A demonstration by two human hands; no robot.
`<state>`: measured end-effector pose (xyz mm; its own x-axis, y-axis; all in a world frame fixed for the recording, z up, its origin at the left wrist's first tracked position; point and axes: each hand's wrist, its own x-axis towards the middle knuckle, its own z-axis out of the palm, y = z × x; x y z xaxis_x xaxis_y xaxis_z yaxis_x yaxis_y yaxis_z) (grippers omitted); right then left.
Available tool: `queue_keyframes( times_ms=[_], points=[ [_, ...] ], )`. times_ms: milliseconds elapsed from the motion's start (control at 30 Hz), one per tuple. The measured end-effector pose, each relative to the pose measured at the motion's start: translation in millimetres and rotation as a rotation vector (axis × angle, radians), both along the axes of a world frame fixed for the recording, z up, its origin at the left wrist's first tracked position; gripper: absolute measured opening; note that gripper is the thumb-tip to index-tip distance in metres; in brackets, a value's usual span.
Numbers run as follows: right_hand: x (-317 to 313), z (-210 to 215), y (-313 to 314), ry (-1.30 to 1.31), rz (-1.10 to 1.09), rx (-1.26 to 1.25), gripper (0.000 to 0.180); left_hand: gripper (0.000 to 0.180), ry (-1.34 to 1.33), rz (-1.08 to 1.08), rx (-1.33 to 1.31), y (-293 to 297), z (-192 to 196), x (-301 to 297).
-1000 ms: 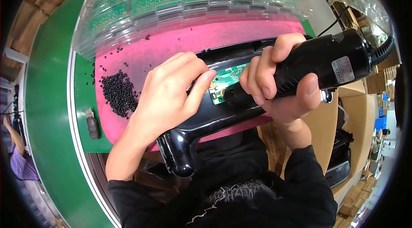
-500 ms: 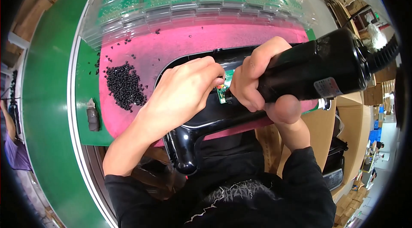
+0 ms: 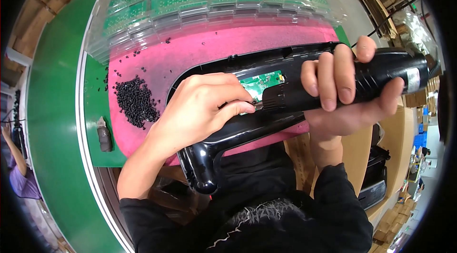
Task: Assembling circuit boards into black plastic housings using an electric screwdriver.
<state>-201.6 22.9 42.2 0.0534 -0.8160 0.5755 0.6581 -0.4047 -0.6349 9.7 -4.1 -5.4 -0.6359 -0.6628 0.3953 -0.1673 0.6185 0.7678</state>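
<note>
My right hand [image 3: 345, 74] is wrapped round a black electric screwdriver [image 3: 383, 69], which lies nearly level with its bit pointing left. Below the bit, a small green circuit board [image 3: 259, 83] sits in a black plastic housing [image 3: 233, 136], whose stubby handle juts toward me. At the bit's tip, the thumb and index finger of my left hand [image 3: 193, 105] pinch a tiny dark piece, apparently a screw. The fingers partly hide it and the board's near-left end. Left of that hand, a pile of small black screws [image 3: 136, 101] rests on the pink mat [image 3: 138, 141].
Stacked clear plastic trays [image 3: 190, 12] with green boards stand along the far side. A dark wrapped stub [image 3: 104, 136] lies on the green tabletop [image 3: 57, 124] at left. A cardboard box [image 3: 352, 157] is at right. Another person's purple sleeve [image 3: 24, 181] shows far left.
The screwdriver has swung flatter and lower, and my right-hand fingers have loosened and spread along it. My left fingertips have moved slightly toward me, to the bit's tip. More of the board shows.
</note>
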Motion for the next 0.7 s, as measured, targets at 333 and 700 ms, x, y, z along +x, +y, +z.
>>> queue_keyframes(
  times_ms=[333,700],
  points=[
    [-5.1,10.1,4.9,0.015,-0.003,-0.097,0.05,0.017,0.051,0.018,-0.077,-0.1,-1.3,-0.5],
    [-9.2,6.4,0.3,0.231,0.081,-0.241,0.056,0.017,-0.059,-0.023,-0.05,-0.7,-2.1,-3.9]
  ],
)
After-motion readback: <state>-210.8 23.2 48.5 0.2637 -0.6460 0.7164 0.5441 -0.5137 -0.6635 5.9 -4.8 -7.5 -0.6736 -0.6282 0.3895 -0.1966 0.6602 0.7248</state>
